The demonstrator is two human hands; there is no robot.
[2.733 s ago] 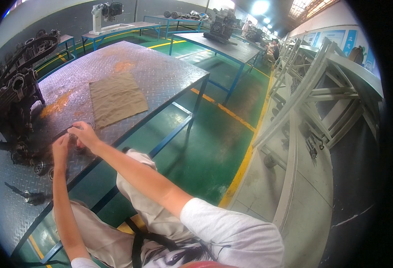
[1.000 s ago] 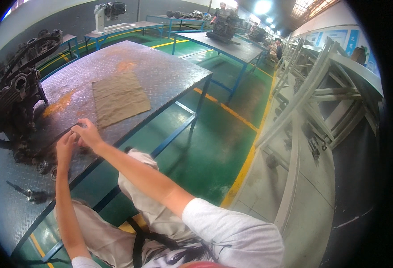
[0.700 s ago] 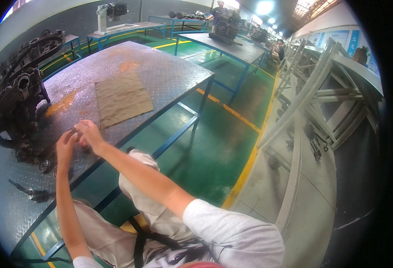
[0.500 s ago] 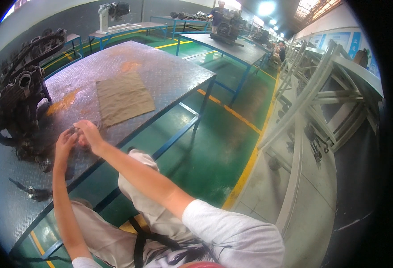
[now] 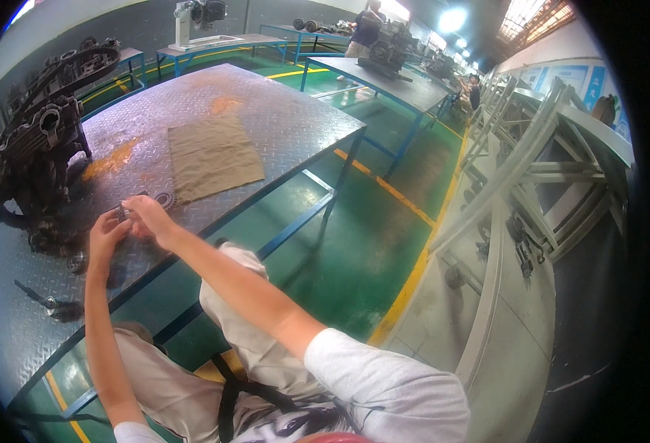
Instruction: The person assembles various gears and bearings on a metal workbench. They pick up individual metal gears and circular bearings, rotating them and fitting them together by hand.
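My left hand (image 5: 105, 235) and my right hand (image 5: 148, 219) are close together above the near edge of the metal table (image 5: 137, 100). Between their fingers is a small dark metal part (image 5: 122, 213), ridged like a gear; both hands are closed on it. Just beyond my right hand a toothed ring gear (image 5: 165, 200) lies on the table. Left of my hands stands a dark, greasy engine assembly (image 5: 40, 144). Below it, nearer to me, are a round metal part (image 5: 77, 262) and a piston with its rod (image 5: 60, 308).
A brown cloth (image 5: 214, 159) lies flat on the table beyond my hands. Farther off, another table (image 5: 340, 68) bears an engine (image 5: 385, 55), with a person (image 5: 367, 29) beside it. Grey metal frames (image 5: 554, 140) line the right side.
My view has shifted slightly, so the table sits a little differently. The hands stay together on the small part; the ring gear shows more plainly. The far person has turned or moved.
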